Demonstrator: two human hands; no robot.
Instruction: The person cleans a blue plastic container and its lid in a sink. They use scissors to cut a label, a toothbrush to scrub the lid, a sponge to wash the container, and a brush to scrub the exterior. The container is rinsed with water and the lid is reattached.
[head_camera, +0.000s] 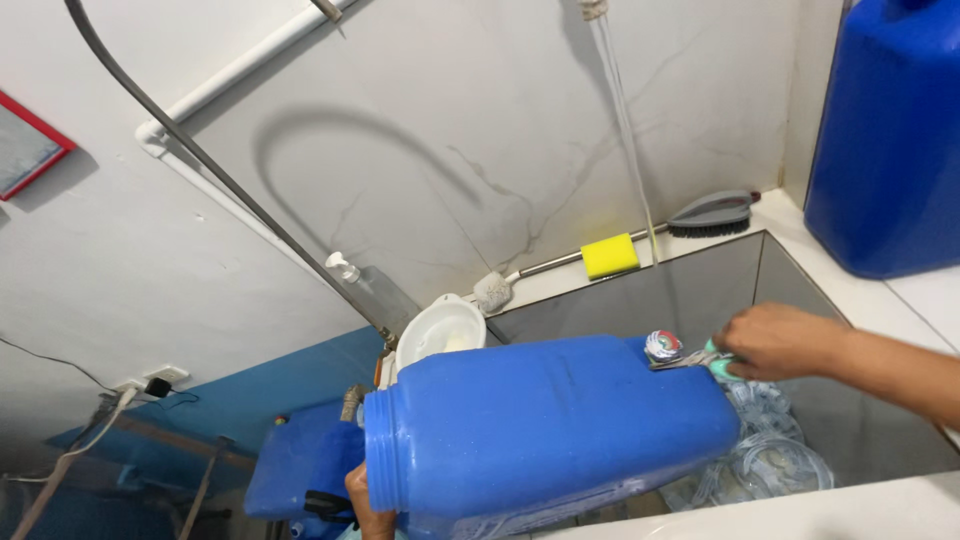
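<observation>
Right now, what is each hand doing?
Left hand: grips the blue jug near its open mouth.
Right hand: closed on a green-handled tool.

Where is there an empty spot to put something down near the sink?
The white ledge is bare between the grey brush and the upright blue jug. A bare strip also runs along the near rim. The basin is crowded: the lying blue jug, clear tubing and the right hand fill it.

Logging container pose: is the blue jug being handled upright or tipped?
Tipped: the blue jug lies on its side over the sink, open mouth facing the camera.
</observation>
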